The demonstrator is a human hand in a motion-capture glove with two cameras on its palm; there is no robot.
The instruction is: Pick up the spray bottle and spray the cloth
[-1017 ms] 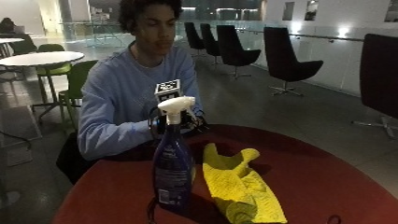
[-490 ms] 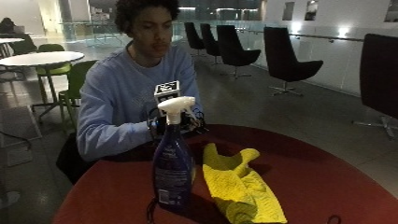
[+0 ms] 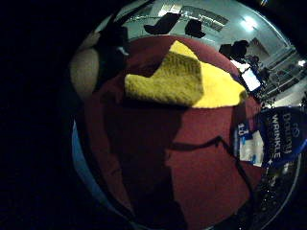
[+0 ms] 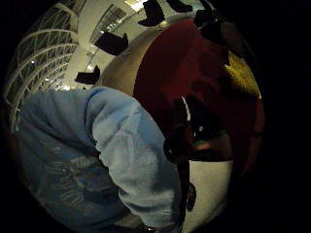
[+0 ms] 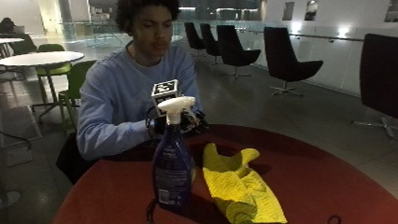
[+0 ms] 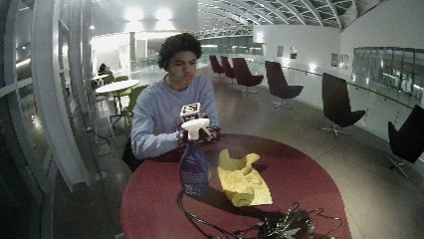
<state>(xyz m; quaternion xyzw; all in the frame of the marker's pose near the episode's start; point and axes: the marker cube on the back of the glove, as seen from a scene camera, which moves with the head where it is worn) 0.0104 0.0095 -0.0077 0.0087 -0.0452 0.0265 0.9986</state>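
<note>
Outside view: bottle (image 5: 172, 168) upright near the table's (image 5: 323, 182) front edge, cloth (image 5: 239, 184) just beside it; gloved right hand (image 5: 187, 122) behind the bottle, apart, fingers' state unclear.
Little-finger palm view: cloth (image 3: 184, 79) mid-table, bottle (image 3: 273, 139) at the edge.

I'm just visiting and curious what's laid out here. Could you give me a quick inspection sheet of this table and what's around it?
Surface: round red table, lit dimly.
Job's things: blue spray bottle with a white trigger head stands upright, untouched; crumpled yellow cloth lies flat beside it, apart from it.
Clutter: a dark tangle of small gear at the table's near edge in the wide view.
Hand: gloved right hand sits behind the bottle near the table's far edge, holding nothing; the pose of its fingers cannot be told.
Cables: a black cable runs from the bottle's base toward the tangle.
Surroundings: black swivel chairs along a wall, white table with green chairs behind the person.
</note>
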